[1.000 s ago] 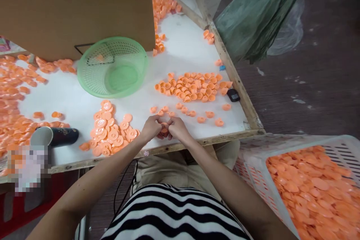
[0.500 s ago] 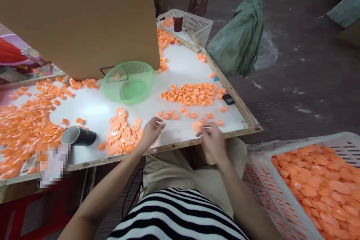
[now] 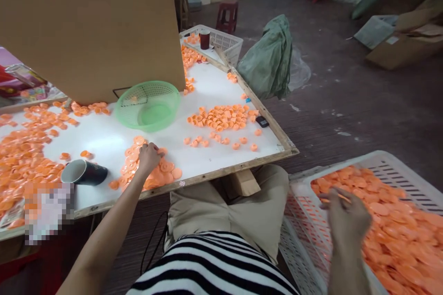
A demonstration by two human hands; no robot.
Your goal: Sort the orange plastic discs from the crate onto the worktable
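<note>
My left hand [image 3: 148,156] reaches onto a pile of flat, round orange plastic discs [image 3: 166,173] near the table's front edge. Its fingers are curled, and one disc shows at the fingertips. Off to the right, my right hand [image 3: 348,216] is over a white plastic crate [image 3: 391,161] heaped with orange discs [image 3: 391,221]. Its fingers are bent together around what looks like one orange disc, slightly blurred. Small cup-shaped orange caps [image 3: 224,117] lie in a cluster on the table, with several loose ones [image 3: 216,138] in front of them.
A green plastic basket [image 3: 148,106] stands before a tall cardboard panel [image 3: 93,27]. A dark cup [image 3: 85,173] lies on its side beside a large spread of orange pieces [image 3: 27,156]. The wooden rim [image 3: 235,166] edges the table. A green sack [image 3: 268,60] stands beyond it.
My left hand has moved left onto the disc pile. My right hand has gone from the table's front edge to the crate at the right. The view has turned slightly right.
</note>
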